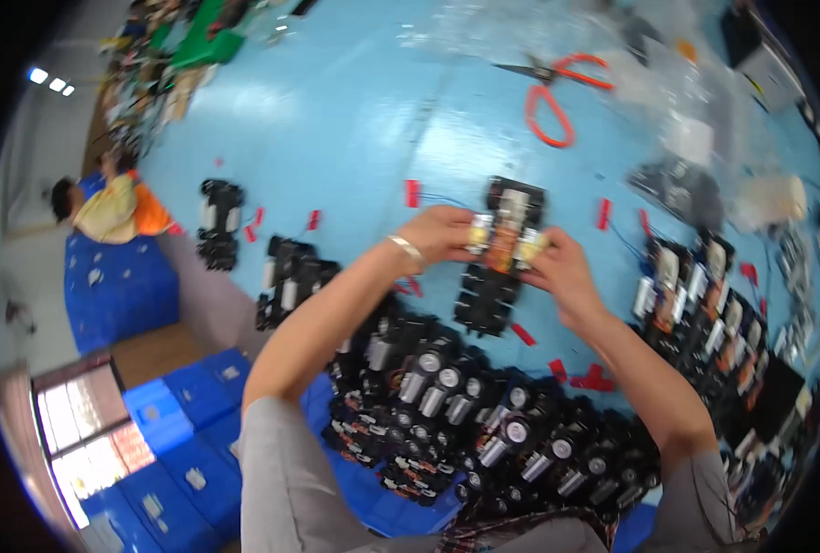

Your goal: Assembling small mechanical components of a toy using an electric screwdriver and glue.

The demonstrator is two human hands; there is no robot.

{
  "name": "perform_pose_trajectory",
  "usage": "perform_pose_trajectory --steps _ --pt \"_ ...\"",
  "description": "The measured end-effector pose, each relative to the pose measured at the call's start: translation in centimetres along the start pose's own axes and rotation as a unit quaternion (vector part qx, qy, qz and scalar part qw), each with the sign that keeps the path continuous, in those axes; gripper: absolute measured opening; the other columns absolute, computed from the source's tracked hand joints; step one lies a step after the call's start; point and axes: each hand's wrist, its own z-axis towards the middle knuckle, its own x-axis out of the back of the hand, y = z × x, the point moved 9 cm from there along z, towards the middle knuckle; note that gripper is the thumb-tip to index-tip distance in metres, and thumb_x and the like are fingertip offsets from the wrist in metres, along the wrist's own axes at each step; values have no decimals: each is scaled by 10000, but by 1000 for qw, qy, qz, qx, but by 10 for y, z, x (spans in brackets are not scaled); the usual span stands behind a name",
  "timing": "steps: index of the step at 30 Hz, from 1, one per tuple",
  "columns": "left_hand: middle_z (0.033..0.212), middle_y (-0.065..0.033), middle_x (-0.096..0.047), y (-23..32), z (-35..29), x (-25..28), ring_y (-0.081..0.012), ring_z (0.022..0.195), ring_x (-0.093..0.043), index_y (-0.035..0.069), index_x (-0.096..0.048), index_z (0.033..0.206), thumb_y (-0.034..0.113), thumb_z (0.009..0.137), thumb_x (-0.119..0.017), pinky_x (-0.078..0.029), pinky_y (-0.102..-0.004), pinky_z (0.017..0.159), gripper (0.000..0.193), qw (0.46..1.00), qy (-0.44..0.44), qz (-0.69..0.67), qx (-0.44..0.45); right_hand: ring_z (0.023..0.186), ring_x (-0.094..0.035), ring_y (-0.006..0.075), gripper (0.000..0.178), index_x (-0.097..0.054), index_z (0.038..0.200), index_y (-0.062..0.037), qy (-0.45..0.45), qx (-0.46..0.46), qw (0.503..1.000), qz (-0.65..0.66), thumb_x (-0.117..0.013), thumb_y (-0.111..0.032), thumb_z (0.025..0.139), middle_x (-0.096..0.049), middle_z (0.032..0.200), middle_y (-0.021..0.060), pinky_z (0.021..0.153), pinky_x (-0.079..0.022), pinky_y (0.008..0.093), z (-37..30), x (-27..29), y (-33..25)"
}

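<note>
Over the blue tabletop I hold a toy car chassis (pixel 513 207) between both hands. It has black wheels, a silvery middle and copper-coloured parts. My left hand (pixel 439 236) pinches its left side, by a silver and yellowish part. Its right side, by a similar yellowish part, is in the closed fingers of my right hand (pixel 562 274). Just below lies a black wheeled section (pixel 485 301); I cannot tell whether it belongs to the same chassis. A red tab (pixel 412 194) with a blue wire lies left of the chassis.
Many chassis with silver motors (pixel 447 378) are piled at the near edge; more chassis (pixel 696 286) stand at right. Red-handled scissors (pixel 548 101) and clear plastic bags (pixel 696 111) lie at the back. Blue bins (pixel 184 405) and another person (pixel 110 210) are at left.
</note>
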Motion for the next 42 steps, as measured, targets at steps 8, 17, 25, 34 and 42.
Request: perform_pose_trajectory --steps 8,17,25,34,42 --pt "979 -78 -605 -18 5 -2 -153 883 -598 -1 -551 1036 131 825 -577 -496 -281 791 250 997 -15 -75 -26 855 -601 140 122 -447 953 -85 -37 -26 998 -35 -507 -134 860 -590 929 46 741 -501 280 -4 -14 -2" --pt "1038 -90 -566 6 3 0 -188 935 -567 -26 -463 1134 144 833 -548 -462 -317 830 357 993 31 -92 -73 780 -581 305 245 -485 970 -23 54 102 957 -267 -550 -158 777 -588 844 164 667 -465 401 28 -2 -15" --pt "984 -70 -574 16 40 -112 -161 879 -562 -7 -462 1111 116 843 -523 -447 -295 786 300 982 -115 -65 -135 839 -601 240 268 -493 1010 15 129 288 881 -352 -586 -93 783 -605 873 134 733 -471 334 -179 86 -84" --pt "901 -47 -618 10 4 -55 -135 791 -597 41 -546 1057 222 823 -565 -471 -220 624 295 981 146 114 -51 682 -565 171 144 -593 918 -15 550 208 733 -343 -568 -38 778 -614 767 95 609 -448 281 -535 359 51" --pt "1005 -129 -582 27 -194 -348 -156 842 -562 -19 -405 1212 126 814 -515 -459 -235 715 438 949 85 128 -274 810 -590 179 260 -597 1021 -38 698 138 652 -264 -592 -189 809 -608 948 104 721 -463 285 -689 574 131"
